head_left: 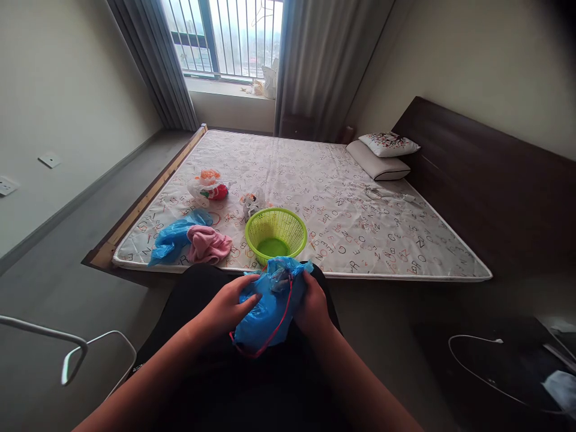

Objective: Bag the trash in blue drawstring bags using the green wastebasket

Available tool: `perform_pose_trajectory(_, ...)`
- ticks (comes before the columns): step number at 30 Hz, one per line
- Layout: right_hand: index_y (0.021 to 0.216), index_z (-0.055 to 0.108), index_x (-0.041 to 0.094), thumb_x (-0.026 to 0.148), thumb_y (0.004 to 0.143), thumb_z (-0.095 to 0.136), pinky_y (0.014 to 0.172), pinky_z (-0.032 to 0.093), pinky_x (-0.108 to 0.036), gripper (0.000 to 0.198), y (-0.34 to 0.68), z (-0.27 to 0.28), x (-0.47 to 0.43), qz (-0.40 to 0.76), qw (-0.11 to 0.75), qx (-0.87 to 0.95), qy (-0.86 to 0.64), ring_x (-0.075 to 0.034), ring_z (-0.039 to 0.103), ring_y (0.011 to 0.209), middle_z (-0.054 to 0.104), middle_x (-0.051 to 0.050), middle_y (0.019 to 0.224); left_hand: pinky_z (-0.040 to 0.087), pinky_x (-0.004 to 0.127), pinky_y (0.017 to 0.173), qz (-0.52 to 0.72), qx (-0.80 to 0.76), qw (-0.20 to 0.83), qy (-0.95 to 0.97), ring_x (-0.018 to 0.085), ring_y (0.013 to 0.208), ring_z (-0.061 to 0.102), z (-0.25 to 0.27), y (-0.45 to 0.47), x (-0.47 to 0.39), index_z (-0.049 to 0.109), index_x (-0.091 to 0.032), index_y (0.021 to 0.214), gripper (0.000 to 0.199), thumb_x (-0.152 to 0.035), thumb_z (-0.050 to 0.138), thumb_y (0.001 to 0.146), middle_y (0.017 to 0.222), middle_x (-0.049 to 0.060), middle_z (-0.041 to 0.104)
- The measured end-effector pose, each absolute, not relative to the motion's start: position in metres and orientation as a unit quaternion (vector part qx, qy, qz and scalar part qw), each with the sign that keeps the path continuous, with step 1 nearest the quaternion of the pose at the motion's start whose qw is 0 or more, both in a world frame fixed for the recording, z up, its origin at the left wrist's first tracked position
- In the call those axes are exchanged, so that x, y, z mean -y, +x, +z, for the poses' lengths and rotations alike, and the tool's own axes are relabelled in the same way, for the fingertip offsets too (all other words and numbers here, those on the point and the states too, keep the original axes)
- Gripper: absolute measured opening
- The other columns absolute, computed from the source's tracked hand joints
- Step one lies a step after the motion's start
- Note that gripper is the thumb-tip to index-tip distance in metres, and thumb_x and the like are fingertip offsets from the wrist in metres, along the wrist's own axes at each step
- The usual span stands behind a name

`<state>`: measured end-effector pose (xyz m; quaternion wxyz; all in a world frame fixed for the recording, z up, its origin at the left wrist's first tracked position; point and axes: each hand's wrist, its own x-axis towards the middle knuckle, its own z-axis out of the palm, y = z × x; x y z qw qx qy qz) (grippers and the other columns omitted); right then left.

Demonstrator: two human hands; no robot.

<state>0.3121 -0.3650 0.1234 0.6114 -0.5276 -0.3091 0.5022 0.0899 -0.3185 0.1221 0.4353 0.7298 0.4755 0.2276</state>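
Observation:
A crumpled blue plastic bag [263, 321] with a thin red drawstring rests over my lap. My right hand [314, 303] grips its right side near the gathered top, the thumb at the upper edge and the other fingers mostly hidden behind. On the left side of the bag lies my left hand [234, 303], its thumb and forefinger stretched out and apart, touching the plastic. Something dark shows under the bag's bunched opening; I cannot make out what. Just beyond the bag, a green plastic basket [294, 240] stands upright at the mattress's near edge.
Left of the basket lie a pink cloth [209, 243], another blue plastic bag [173, 237], a white bag with red and orange contents [211, 187] and a small crumpled bag [252, 203]. Pillows [382, 162] sit at the mattress's [333, 198] far right. A metal rod [45, 329] juts in at left.

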Motion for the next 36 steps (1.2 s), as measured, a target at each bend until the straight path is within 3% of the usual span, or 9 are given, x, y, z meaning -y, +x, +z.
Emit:
perform_pose_trajectory(2, 0.103, 0.084, 0.020, 0.061, 0.095, 0.069, 0.103, 0.062, -0.049, 0.045, 0.311, 0.119, 0.364, 0.531, 0.610, 0.290, -0.512, -0.033, 0.079, 0.106, 0.085, -0.011, 0.107, 0.055, 0.053, 0.114, 0.223, -0.475, 0.437, 0.730, 0.036, 0.128, 0.071, 0.122, 0.090, 0.319, 0.071, -0.015, 0.142, 0.059, -0.050, 0.068, 0.094, 0.140, 0.017, 0.074)
perform_pose_trajectory(7, 0.117, 0.081, 0.019, 0.059, 0.096, 0.071, 0.110, 0.059, -0.050, 0.047, 0.312, 0.114, 0.365, 0.528, 0.611, 0.322, -0.494, -0.032, 0.078, 0.114, 0.083, -0.010, 0.118, 0.054, 0.052, 0.114, 0.215, -0.480, 0.436, 0.731, 0.035, 0.129, 0.070, 0.123, 0.090, 0.318, 0.071, -0.014, 0.141, 0.060, -0.052, 0.066, 0.095, 0.140, 0.017, 0.074)
perform_pose_trajectory(12, 0.109, 0.083, 0.022, 0.049, 0.083, 0.087, 0.105, 0.060, -0.048, 0.038, 0.314, 0.111, 0.367, 0.469, 0.618, 0.320, -0.544, -0.031, 0.078, 0.103, 0.084, -0.007, 0.108, 0.058, 0.047, 0.108, 0.230, -0.470, 0.422, 0.740, 0.032, 0.119, 0.074, 0.129, 0.090, 0.317, 0.078, -0.018, 0.127, 0.045, -0.049, 0.063, 0.097, 0.129, 0.013, 0.079)
perform_pose_trajectory(15, 0.106, 0.083, 0.022, 0.055, 0.092, 0.075, 0.102, 0.062, -0.049, 0.037, 0.313, 0.113, 0.366, 0.503, 0.615, 0.297, -0.529, -0.030, 0.078, 0.102, 0.084, -0.008, 0.106, 0.060, 0.044, 0.103, 0.244, -0.467, 0.421, 0.738, 0.031, 0.112, 0.076, 0.131, 0.091, 0.316, 0.080, -0.018, 0.120, 0.041, -0.048, 0.062, 0.098, 0.121, 0.011, 0.081)
perform_pose_trajectory(18, 0.110, 0.083, 0.020, 0.066, 0.098, 0.062, 0.102, 0.062, -0.052, 0.052, 0.313, 0.110, 0.364, 0.537, 0.612, 0.281, -0.507, -0.033, 0.078, 0.106, 0.084, -0.011, 0.106, 0.061, 0.043, 0.100, 0.256, -0.472, 0.431, 0.725, 0.030, 0.109, 0.077, 0.130, 0.090, 0.316, 0.081, -0.018, 0.119, 0.042, -0.049, 0.062, 0.098, 0.118, 0.011, 0.082)
perform_pose_trajectory(24, 0.114, 0.082, 0.022, 0.049, 0.082, 0.088, 0.107, 0.058, -0.049, 0.042, 0.316, 0.095, 0.366, 0.465, 0.627, 0.316, -0.539, -0.031, 0.076, 0.104, 0.084, -0.008, 0.109, 0.061, 0.043, 0.099, 0.258, -0.481, 0.443, 0.712, 0.030, 0.106, 0.077, 0.127, 0.089, 0.315, 0.080, -0.016, 0.119, 0.044, -0.050, 0.063, 0.096, 0.116, 0.011, 0.082)
perform_pose_trajectory(30, 0.114, 0.081, 0.022, 0.059, 0.089, 0.079, 0.107, 0.059, -0.050, 0.045, 0.313, 0.102, 0.367, 0.491, 0.611, 0.314, -0.537, -0.030, 0.077, 0.102, 0.084, -0.008, 0.109, 0.061, 0.041, 0.098, 0.259, -0.476, 0.444, 0.714, 0.029, 0.104, 0.077, 0.127, 0.090, 0.315, 0.081, -0.018, 0.116, 0.040, -0.047, 0.062, 0.097, 0.113, 0.010, 0.083)
perform_pose_trajectory(36, 0.114, 0.081, 0.022, 0.057, 0.083, 0.084, 0.106, 0.059, -0.051, 0.047, 0.315, 0.104, 0.369, 0.521, 0.619, 0.295, -0.509, -0.033, 0.075, 0.112, 0.084, -0.008, 0.107, 0.062, 0.040, 0.094, 0.261, -0.479, 0.450, 0.707, 0.029, 0.100, 0.077, 0.127, 0.091, 0.316, 0.081, -0.018, 0.116, 0.040, -0.048, 0.063, 0.096, 0.111, 0.010, 0.083)
